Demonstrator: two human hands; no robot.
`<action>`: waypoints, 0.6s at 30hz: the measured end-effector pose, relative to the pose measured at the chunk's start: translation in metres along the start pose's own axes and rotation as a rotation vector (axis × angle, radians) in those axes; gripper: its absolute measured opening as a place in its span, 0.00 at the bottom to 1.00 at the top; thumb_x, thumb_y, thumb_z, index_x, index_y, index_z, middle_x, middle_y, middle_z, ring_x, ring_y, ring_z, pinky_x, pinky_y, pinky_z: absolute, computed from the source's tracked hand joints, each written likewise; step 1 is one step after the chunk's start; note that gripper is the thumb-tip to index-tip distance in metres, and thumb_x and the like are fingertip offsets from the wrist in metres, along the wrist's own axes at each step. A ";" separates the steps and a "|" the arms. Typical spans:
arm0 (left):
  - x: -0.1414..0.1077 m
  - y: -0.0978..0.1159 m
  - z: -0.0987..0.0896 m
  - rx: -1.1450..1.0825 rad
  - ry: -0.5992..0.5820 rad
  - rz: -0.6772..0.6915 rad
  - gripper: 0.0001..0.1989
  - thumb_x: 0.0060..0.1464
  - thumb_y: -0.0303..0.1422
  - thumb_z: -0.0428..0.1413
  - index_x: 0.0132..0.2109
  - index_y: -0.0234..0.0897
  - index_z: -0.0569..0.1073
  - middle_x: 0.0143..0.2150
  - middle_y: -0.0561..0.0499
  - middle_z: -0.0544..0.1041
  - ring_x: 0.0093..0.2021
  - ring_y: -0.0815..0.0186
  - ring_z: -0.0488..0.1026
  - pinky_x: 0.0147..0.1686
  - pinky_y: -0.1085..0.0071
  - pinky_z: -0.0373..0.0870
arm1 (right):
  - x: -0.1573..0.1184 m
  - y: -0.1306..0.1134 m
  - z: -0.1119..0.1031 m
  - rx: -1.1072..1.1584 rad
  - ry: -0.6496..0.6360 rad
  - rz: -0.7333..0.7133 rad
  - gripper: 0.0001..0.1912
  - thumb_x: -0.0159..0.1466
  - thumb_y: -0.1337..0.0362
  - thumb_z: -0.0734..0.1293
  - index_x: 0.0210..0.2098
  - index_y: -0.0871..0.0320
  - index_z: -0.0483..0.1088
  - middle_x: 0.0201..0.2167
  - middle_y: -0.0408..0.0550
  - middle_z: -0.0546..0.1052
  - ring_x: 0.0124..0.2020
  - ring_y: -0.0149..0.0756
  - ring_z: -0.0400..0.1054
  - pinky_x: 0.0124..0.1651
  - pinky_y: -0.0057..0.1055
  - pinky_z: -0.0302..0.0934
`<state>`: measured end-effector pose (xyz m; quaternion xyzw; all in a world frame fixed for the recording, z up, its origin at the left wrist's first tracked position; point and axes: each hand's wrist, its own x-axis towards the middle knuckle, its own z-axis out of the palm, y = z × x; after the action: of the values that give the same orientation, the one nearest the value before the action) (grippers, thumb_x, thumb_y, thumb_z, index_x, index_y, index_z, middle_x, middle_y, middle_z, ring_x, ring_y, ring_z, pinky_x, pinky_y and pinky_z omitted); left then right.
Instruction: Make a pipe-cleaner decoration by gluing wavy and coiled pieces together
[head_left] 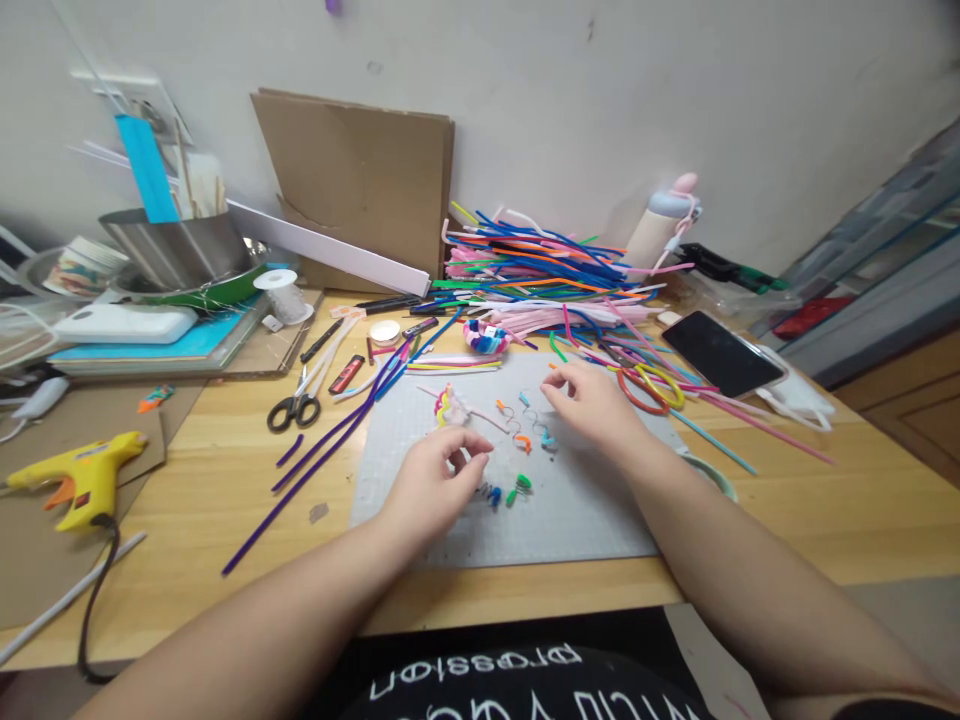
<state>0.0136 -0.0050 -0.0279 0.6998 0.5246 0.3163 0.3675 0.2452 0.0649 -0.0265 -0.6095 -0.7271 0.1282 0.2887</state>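
Over the grey cutting mat (600, 520), my left hand (442, 475) hovers with fingers curled and thumb apart, nothing seen between them. A small blue coiled piece (495, 496) lies just beside its fingertips. To the right, my right hand (581, 400) has its thumb and index finger close together near a small light-blue piece (524, 399); whether anything is between them is too small to tell. Between the hands lie orange pieces (523, 443) with thin wire, and green ones (519, 488) sit nearer me. A white, pink and yellow fuzzy piece (448, 405) rests behind my left hand.
Pipe cleaners (547, 265) are heaped at the back. Black scissors (294, 411) and purple stems (322, 450) lie left of the mat, a yellow glue gun (86, 478) farther left. A phone (724, 352) and coloured rings (652, 388) are at right.
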 end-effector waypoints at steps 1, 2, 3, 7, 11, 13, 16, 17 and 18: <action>0.000 0.000 -0.001 0.023 -0.002 0.005 0.07 0.54 0.30 0.52 0.38 0.37 0.74 0.31 0.51 0.74 0.28 0.68 0.66 0.29 0.70 0.62 | -0.003 -0.001 -0.003 -0.019 -0.019 0.004 0.09 0.58 0.61 0.63 0.25 0.58 0.71 0.28 0.48 0.73 0.27 0.36 0.62 0.31 0.33 0.52; 0.000 0.000 -0.003 0.052 -0.010 0.013 0.07 0.53 0.30 0.52 0.38 0.38 0.74 0.32 0.51 0.74 0.28 0.68 0.66 0.30 0.70 0.63 | -0.005 -0.003 -0.006 -0.025 -0.058 0.005 0.11 0.58 0.59 0.63 0.24 0.58 0.70 0.25 0.47 0.72 0.26 0.36 0.62 0.29 0.32 0.51; 0.000 0.000 -0.005 0.084 -0.024 0.025 0.06 0.53 0.30 0.52 0.37 0.38 0.74 0.33 0.51 0.75 0.28 0.67 0.66 0.31 0.69 0.63 | -0.008 -0.005 -0.008 -0.017 -0.113 0.003 0.12 0.59 0.58 0.63 0.23 0.57 0.70 0.24 0.46 0.72 0.25 0.35 0.62 0.28 0.32 0.51; 0.000 -0.002 -0.011 0.180 -0.071 0.062 0.05 0.53 0.30 0.52 0.37 0.39 0.73 0.36 0.51 0.76 0.30 0.66 0.67 0.33 0.68 0.63 | -0.017 -0.013 -0.014 -0.008 -0.258 -0.035 0.09 0.60 0.59 0.63 0.31 0.55 0.72 0.26 0.45 0.75 0.27 0.35 0.65 0.28 0.31 0.52; 0.000 -0.002 -0.011 0.214 -0.070 0.062 0.06 0.54 0.30 0.52 0.38 0.39 0.73 0.37 0.50 0.76 0.31 0.65 0.68 0.32 0.68 0.63 | -0.013 -0.008 -0.015 -0.144 -0.185 -0.020 0.07 0.59 0.61 0.64 0.31 0.54 0.73 0.30 0.46 0.77 0.29 0.37 0.66 0.29 0.31 0.52; -0.001 -0.002 -0.011 0.214 -0.074 0.074 0.06 0.54 0.30 0.52 0.38 0.39 0.73 0.37 0.50 0.76 0.31 0.65 0.68 0.32 0.68 0.63 | -0.011 -0.002 -0.010 -0.117 -0.245 0.031 0.07 0.58 0.59 0.65 0.29 0.54 0.73 0.28 0.47 0.77 0.28 0.37 0.66 0.28 0.31 0.52; -0.001 -0.001 -0.010 0.208 -0.080 0.087 0.06 0.54 0.30 0.52 0.37 0.39 0.73 0.36 0.50 0.76 0.31 0.65 0.68 0.33 0.68 0.63 | -0.010 0.004 0.001 -0.016 -0.346 0.072 0.07 0.54 0.58 0.69 0.24 0.55 0.73 0.24 0.45 0.76 0.25 0.35 0.65 0.27 0.30 0.51; -0.001 -0.001 -0.010 0.207 -0.082 0.087 0.05 0.54 0.30 0.52 0.37 0.39 0.73 0.36 0.50 0.76 0.31 0.65 0.68 0.33 0.68 0.63 | -0.010 0.006 0.005 0.009 -0.361 0.074 0.06 0.52 0.60 0.70 0.23 0.55 0.72 0.22 0.45 0.75 0.24 0.35 0.64 0.27 0.30 0.51; -0.001 -0.001 -0.010 0.207 -0.083 0.086 0.05 0.54 0.30 0.52 0.37 0.39 0.73 0.36 0.50 0.76 0.31 0.65 0.68 0.33 0.68 0.63 | -0.010 0.007 0.008 0.026 -0.364 0.075 0.06 0.51 0.62 0.71 0.21 0.56 0.71 0.21 0.45 0.75 0.24 0.35 0.64 0.27 0.30 0.52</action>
<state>0.0045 -0.0040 -0.0230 0.7684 0.5081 0.2468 0.3008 0.2469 0.0581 -0.0392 -0.5993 -0.7423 0.2565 0.1551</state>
